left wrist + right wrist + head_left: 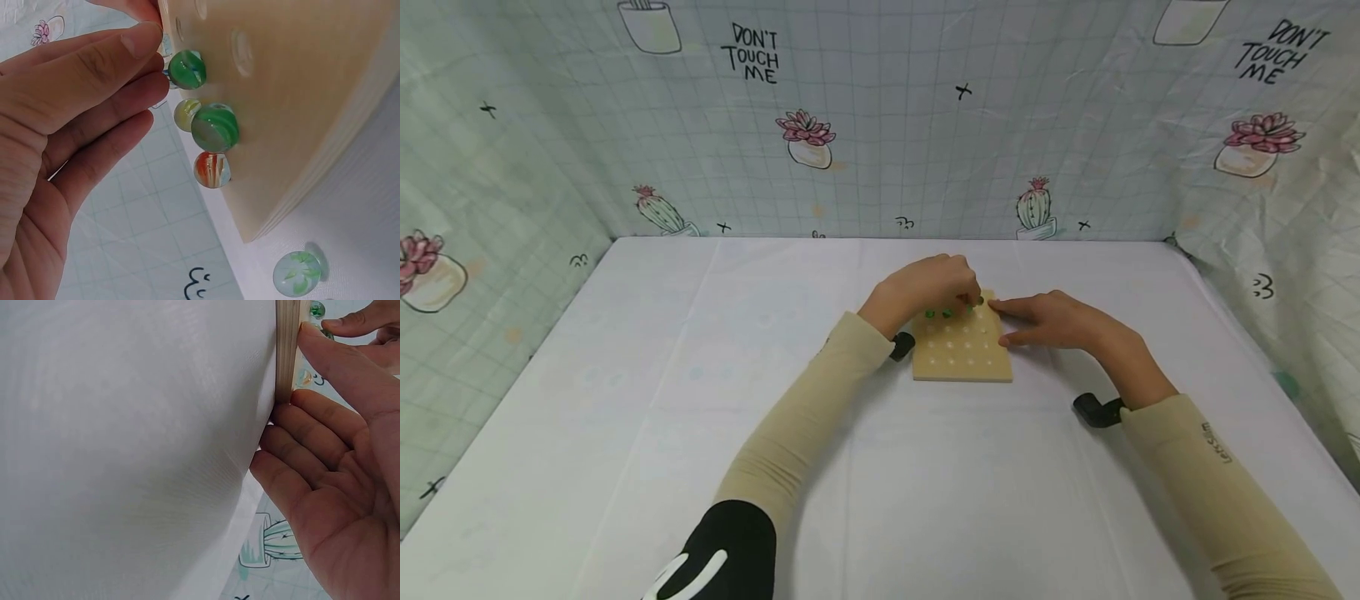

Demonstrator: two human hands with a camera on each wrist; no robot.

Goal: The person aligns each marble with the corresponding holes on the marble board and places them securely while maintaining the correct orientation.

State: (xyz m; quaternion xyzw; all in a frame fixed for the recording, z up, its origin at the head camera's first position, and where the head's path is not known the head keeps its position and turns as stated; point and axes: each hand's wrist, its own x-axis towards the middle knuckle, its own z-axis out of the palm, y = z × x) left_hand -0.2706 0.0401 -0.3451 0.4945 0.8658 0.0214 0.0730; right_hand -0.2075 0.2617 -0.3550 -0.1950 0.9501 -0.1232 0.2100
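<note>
white tabletop (pixel 700 483), lightly creased, fills the lower part of the head view, with patterned fabric standing around its far side and flanks. nearest, two forearms reach forward in beige sleeves: the left sleeve (pixel 805 425) meets a black patch (pixel 737 542) with white strokes, and the right sleeve (pixel 1225 492) carries small dark lettering. a dark device (pixel 1099 410) sits at the right wrist, another (pixel 903 345) at the left.

beyond them, toward the far side and slightly right of centre, a pale wooden board (pixel 962 375) lies flat, dotted with rows of round hollows. the right hand (pixel 1056 321) is at its right side, fingers loosely extended, fingertips touching the edge. the left hand (pixel 928 287) arches over the far part, thumb and fingertips drawn close together; whether they pinch a marble cannot be told.

just beside those fingertips, the left wrist view shows a green marble (pixel 187 69) and a second green marble (pixel 215 128), both on the board, with a yellow marble (pixel 186 114) and an orange-red marble (pixel 212 170) near them. a clear marble with green flecks (pixel 297 274) rests on the tabletop, off the board.

farthest back, the fabric backdrop (pixel 880 125) bears a pale grid, potted cacti, pink succulents and the words "don't touch me".
</note>
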